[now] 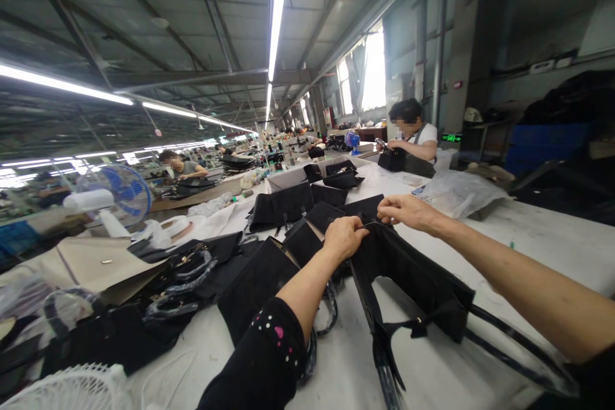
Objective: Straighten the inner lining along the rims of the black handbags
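A black handbag (408,269) lies tilted on the white table (542,237), its plastic-wrapped handles stretching toward me. My left hand (344,237) pinches the bag's far edge between thumb and fingers. Just to the right, my right hand (402,211) is closed at the same edge, fingertips drawn together; whether it grips fabric or something small is hidden. Under and beyond my left forearm lie more black bags (259,282), some with wrapped handles.
More black bags (115,333) and a beige piece (96,262) cover the left side. A white fan guard (72,391) stands near left, a blue fan (127,192) farther off. Clear plastic (461,192) lies at right. A co-worker (416,138) handles a black bag across the table.
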A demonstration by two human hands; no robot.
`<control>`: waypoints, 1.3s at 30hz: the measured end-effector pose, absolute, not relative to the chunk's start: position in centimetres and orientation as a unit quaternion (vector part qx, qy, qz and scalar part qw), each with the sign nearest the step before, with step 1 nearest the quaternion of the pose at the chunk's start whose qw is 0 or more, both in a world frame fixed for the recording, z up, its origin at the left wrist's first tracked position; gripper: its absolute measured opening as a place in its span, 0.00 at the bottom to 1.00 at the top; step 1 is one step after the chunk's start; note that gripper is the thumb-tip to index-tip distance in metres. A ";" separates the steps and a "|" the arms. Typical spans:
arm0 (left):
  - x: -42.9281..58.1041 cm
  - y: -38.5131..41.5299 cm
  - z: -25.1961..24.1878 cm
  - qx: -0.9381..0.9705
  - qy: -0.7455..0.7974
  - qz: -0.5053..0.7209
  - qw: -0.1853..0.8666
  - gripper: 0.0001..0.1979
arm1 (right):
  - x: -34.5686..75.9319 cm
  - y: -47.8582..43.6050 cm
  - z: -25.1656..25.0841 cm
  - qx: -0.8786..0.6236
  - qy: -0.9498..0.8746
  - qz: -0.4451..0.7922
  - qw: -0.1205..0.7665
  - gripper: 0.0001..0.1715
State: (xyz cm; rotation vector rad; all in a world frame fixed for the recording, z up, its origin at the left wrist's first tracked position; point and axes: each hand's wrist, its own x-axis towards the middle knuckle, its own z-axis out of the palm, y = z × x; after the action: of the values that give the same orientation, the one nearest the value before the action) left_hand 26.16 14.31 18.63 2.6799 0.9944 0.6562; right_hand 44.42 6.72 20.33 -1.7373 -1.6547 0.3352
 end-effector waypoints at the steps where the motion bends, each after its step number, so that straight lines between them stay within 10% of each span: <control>1: 26.2 14.3 18.7 0.908 0.337 0.224 0.106 0.09 | 44.7 6.5 20.6 -0.676 -0.630 0.137 0.357 0.13; 10: 26.6 14.2 18.7 0.910 0.342 0.213 0.098 0.10 | 42.5 7.6 19.6 -0.668 -0.726 -0.035 0.161 0.12; 39: 24.6 16.9 16.7 0.840 0.346 0.254 0.331 0.07 | 40.0 7.3 19.2 -0.623 -0.746 -0.098 0.212 0.04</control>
State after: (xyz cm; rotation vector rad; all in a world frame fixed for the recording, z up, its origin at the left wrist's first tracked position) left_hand 24.62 16.94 16.74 2.1963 0.9043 0.6646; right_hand 40.02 7.26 19.23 -1.7301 -2.0724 -0.2726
